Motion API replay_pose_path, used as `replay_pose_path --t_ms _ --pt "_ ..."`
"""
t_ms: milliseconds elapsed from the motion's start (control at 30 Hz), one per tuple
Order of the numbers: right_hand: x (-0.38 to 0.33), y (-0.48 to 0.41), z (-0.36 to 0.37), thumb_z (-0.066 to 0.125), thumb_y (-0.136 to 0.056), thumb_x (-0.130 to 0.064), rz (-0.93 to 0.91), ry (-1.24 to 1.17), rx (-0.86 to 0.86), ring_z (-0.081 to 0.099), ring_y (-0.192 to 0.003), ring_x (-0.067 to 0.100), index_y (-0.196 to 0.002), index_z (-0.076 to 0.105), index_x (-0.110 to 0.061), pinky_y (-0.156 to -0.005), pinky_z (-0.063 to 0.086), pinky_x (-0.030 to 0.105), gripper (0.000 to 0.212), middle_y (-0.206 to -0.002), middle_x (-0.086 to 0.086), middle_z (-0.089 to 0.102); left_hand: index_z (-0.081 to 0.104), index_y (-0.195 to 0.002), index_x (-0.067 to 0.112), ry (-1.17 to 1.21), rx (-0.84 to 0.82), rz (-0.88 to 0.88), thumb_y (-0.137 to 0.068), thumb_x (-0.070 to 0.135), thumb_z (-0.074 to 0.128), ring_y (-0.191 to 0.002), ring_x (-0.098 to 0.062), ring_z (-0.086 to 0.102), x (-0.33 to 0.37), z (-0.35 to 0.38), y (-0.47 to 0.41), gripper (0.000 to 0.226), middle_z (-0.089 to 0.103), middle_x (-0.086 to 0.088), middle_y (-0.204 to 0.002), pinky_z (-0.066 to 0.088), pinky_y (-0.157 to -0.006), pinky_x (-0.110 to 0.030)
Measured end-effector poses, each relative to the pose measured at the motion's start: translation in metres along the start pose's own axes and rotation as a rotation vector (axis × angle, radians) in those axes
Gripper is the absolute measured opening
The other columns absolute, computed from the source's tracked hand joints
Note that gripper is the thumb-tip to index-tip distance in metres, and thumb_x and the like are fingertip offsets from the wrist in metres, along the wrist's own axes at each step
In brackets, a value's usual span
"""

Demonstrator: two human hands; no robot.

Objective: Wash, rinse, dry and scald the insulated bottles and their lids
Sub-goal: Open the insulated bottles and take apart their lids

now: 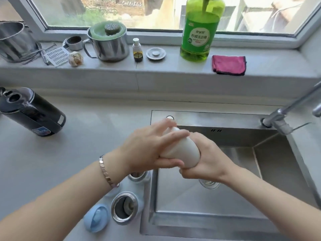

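Note:
A white insulated bottle [184,152] lies tilted over the left part of the steel sink [225,206], held by both hands. My left hand [147,146] wraps its upper end, fingers curled over the top. My right hand [206,157] grips its base from below. On the counter left of the sink stand two open light-blue bottles, one [126,206] near the front and one [139,176] partly hidden behind my left wrist. A light-blue lid [97,218] lies beside them.
A black kettle [29,112] stands at the left. The faucet [293,108] reaches in from the right. The windowsill holds a green detergent bottle [199,30], a pink cloth [229,64], a steel mug [109,44], a small spray bottle [137,50] and a sink plug [155,53].

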State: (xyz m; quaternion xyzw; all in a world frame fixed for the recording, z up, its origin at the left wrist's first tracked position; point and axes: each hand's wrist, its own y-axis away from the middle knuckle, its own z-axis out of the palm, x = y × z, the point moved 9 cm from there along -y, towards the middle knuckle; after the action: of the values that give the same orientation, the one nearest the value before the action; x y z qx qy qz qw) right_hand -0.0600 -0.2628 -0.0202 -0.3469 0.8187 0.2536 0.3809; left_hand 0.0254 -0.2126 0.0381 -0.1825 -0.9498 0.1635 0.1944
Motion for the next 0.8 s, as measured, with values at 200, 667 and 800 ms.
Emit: replay_pose_path --t_ms 200,667,800 --pt "0.05 0.061 -0.015 0.064 -0.045 -0.037 0.185 0.074 0.048 0.058 -0.072 0.011 -0.096 0.047 -0.044 -0.061 0.052 0.034 0.055 -0.079 -0.015 0.061 0.041 -0.106 0.014 0.097 0.002 0.043 -0.091 0.062 0.026 -0.053 -0.027 0.049 0.059 0.044 -0.014 0.052 0.051 -0.015 -0.084 0.043 -0.041 -0.028" --pt "0.09 0.115 -0.051 0.059 -0.048 -0.031 0.013 0.339 0.178 0.053 -0.074 0.019 -0.093 0.058 -0.028 -0.058 0.047 0.032 0.045 -0.079 -0.008 0.059 0.036 -0.123 0.044 0.447 -0.401 -0.296 -0.076 0.024 0.073 -0.098 -0.002 0.054 0.094 0.088 0.003 0.063 0.043 0.025 -0.116 0.047 -0.082 -0.02" --pt "0.101 0.118 -0.052 0.061 -0.05 -0.029 0.064 0.289 0.142 0.054 -0.08 0.017 -0.098 0.057 -0.03 -0.064 0.048 0.032 0.049 -0.086 -0.01 0.061 0.026 -0.132 0.036 0.012 -0.409 -0.391 -0.064 0.083 0.03 -0.094 -0.003 0.055 0.089 0.086 0.006 0.082 0.056 0.02 -0.117 0.039 -0.073 -0.018"
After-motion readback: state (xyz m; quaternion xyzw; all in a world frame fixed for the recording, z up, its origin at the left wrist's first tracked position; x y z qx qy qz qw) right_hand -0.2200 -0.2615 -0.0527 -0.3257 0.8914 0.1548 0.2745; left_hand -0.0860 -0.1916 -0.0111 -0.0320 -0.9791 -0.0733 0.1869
